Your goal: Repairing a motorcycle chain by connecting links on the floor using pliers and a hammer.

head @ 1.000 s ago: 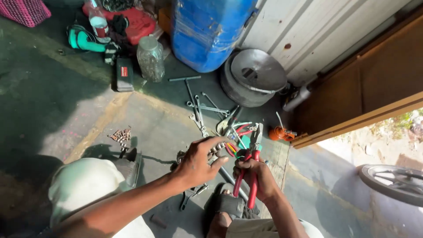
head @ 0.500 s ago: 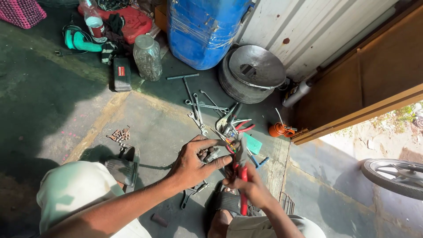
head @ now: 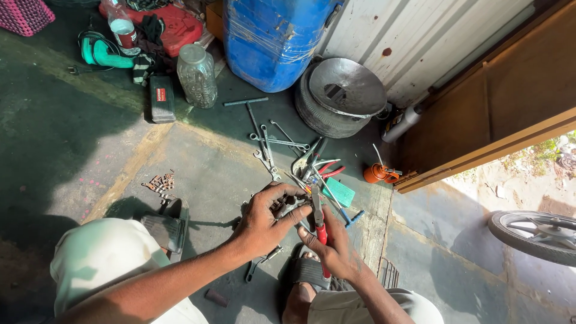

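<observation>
Well in front of the blue barrel [head: 270, 36], the left hand [head: 264, 219] reaches in palm-down, fingers clamped on a small dark metal part [head: 287, 205]. Just beside it, the right hand [head: 333, 246] grips red-handled pliers [head: 318, 216], jaws touching that part.

Pliers [head: 321, 231]: red grips, grey steel jaws. Drum [head: 273, 36] far centre: bright blue. Oil can [head: 378, 174] right: orange. Sponge-like block [head: 339, 192]: teal green. Case [head: 174, 27] far left: red. Basket [head: 24, 13] far-left corner: pink w/ woven pattern. Floor [head: 66, 138]: dark green, worn grey patches.
</observation>
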